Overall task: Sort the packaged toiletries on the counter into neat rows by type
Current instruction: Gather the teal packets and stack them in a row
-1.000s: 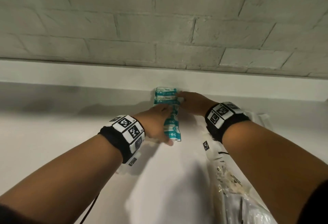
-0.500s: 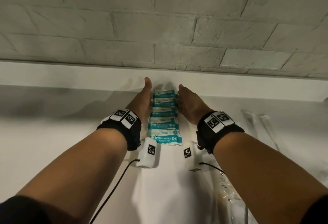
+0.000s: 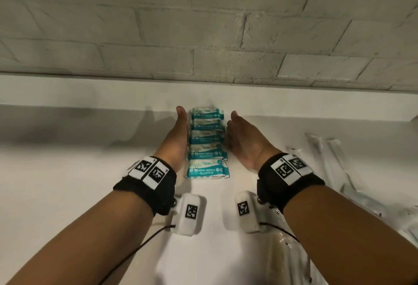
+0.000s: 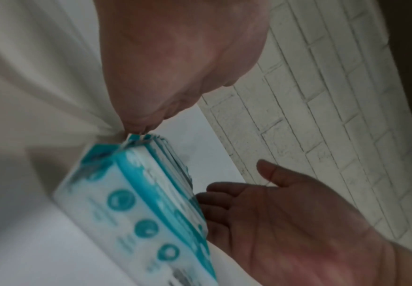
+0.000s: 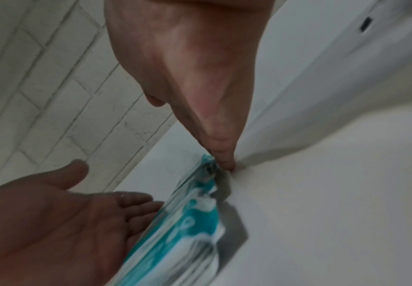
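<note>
Mini wipes packs (image 3: pixel 207 143): five teal-and-white sachets, one overlapping row on the white counter (image 3: pixel 67 183), running toward the brick wall (image 3: pixel 203 24). Left hand (image 3: pixel 175 140) and right hand (image 3: pixel 245 142) flank it, fingers straight and together, evidently squaring its edges. Clear-wrapped toiletries (image 3: pixel 334 160) lie well right, unsorted.

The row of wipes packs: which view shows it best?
The head view: the whole row of wipes packs shows, five overlapping, between the flat left hand and right hand. Both wrist views show it blurred and edge-on, so packs cannot be counted there.
</note>
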{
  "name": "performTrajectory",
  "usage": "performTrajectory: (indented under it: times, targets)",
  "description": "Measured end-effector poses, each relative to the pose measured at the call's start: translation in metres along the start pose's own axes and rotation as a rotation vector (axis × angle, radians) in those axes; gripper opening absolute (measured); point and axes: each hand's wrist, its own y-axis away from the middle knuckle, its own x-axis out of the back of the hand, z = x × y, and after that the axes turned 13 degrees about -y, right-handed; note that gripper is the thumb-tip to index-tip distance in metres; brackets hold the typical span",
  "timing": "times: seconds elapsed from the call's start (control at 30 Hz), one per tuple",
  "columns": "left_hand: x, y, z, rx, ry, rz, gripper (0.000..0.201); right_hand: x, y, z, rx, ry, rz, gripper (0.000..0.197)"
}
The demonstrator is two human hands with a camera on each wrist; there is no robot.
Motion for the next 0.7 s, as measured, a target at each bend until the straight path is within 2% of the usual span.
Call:
performTrajectory:
  times: [0.1,0.2,0.27,0.33,0.4,0.47,0.5,0.53,0.6,0.7]
  targets:
    - [-0.007,0.002,0.002,0.041,0.013,-0.042,0.090,-0.007,0.005,0.004,-0.061,-0.042,-0.063,0.043]
    - [-0.009,0.001,0.006,0.049,0.004,-0.021,0.093,-0.006,0.000,0.005,-0.075,-0.043,-0.038,0.047]
    - [-0.008,0.003,0.007,0.032,0.012,-0.009,0.091,-0.002,0.003,0.004,-0.076,0.043,-0.064,0.037]
    - [-0.006,0.006,0.008,0.022,0.030,-0.002,0.090,0.000,0.010,0.002,-0.071,0.253,-0.209,0.030]
    - [-0.005,0.008,0.007,0.008,0.044,0.001,0.087,-0.001,0.023,0.001,-0.097,0.573,-0.369,0.057]
    - [-0.006,0.010,0.008,-0.001,0.053,0.015,0.083,-0.004,0.033,0.005,-0.057,1.067,-0.383,0.095]
    - [-0.006,0.009,0.007,-0.003,0.058,0.019,0.082,-0.005,0.033,0.010,-0.002,1.331,-0.373,0.104]
    - [-0.006,0.008,0.007,-0.004,0.064,0.015,0.082,-0.006,0.031,0.017,0.075,1.494,-0.366,0.103]
    - [-0.006,0.008,0.009,0.004,0.074,0.007,0.081,-0.007,0.017,0.031,0.103,1.562,-0.326,0.093]
    - [-0.006,0.009,0.008,0.018,0.060,-0.008,0.081,-0.009,0.001,0.044,0.044,1.556,-0.236,0.094]
